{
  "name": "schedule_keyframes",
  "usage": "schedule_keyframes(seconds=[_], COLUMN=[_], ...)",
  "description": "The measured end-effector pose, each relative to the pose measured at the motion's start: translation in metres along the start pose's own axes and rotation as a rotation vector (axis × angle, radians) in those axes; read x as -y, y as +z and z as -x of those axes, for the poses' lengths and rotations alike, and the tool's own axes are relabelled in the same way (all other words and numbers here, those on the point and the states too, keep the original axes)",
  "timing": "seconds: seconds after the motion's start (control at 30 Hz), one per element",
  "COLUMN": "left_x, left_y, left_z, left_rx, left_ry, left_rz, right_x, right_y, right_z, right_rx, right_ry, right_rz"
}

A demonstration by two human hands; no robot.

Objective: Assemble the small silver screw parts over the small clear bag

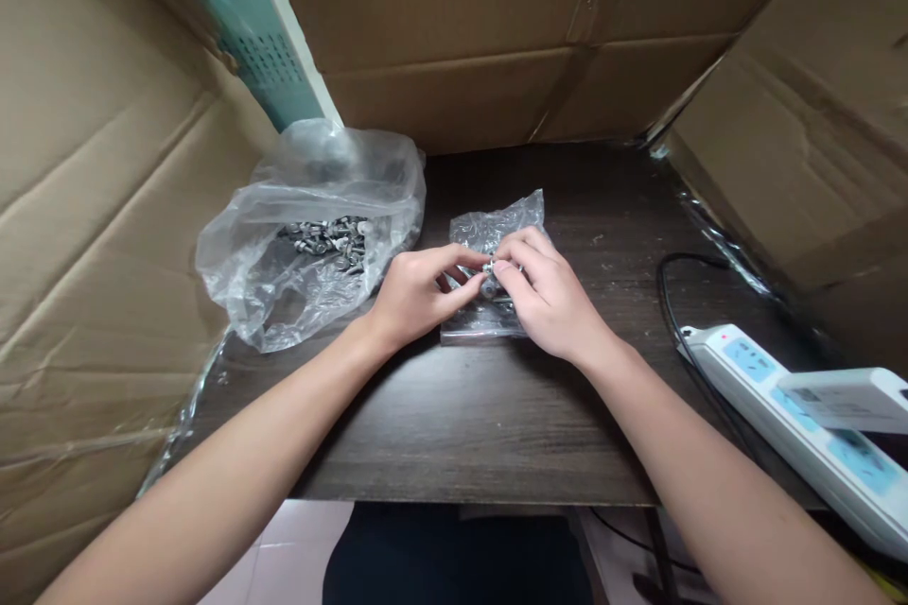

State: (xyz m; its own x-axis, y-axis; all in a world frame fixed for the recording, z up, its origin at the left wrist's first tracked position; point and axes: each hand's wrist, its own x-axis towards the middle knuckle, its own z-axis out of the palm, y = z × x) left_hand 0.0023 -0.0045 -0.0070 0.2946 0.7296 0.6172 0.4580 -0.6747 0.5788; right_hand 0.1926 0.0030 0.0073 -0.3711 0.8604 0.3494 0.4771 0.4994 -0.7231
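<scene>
My left hand (427,288) and my right hand (545,291) meet over a small clear plastic bag (475,229) lying on the dark table. Between their fingertips is a small metal piece (489,268), pinched from both sides; its exact shape is partly hidden by the fingers. More metal bits show beneath the hands, in or on the small bag. To the left stands a large open clear plastic bag (245,260), with many small metal parts (340,241) inside.
Cardboard walls (454,0) surround the dark wooden table (468,435) at the left, back and right. A white power strip (780,406) with a white plug-in device (847,397) and a black cable (663,293) lies at the right.
</scene>
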Motion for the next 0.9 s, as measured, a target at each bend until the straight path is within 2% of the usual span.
schedule_keyframes(seconds=[0.27, 0.6, 0.9], left_x=[-0.0003, -0.0016, -0.0018], left_y=[-0.0006, -0.0003, -0.0003], left_z=[-0.0005, 0.0002, 0.0000], left_rx=[-0.011, -0.007, -0.033], left_ry=[0.010, -0.030, -0.037], left_rz=[0.008, 0.063, 0.072], right_x=[0.0006, -0.0005, 0.0024], right_y=[-0.0008, 0.0009, -0.0010], right_z=[0.0000, -0.0027, -0.0017], right_rx=[-0.011, -0.014, -0.038], right_ry=[0.047, -0.020, 0.001], right_rz=[-0.012, -0.066, -0.087])
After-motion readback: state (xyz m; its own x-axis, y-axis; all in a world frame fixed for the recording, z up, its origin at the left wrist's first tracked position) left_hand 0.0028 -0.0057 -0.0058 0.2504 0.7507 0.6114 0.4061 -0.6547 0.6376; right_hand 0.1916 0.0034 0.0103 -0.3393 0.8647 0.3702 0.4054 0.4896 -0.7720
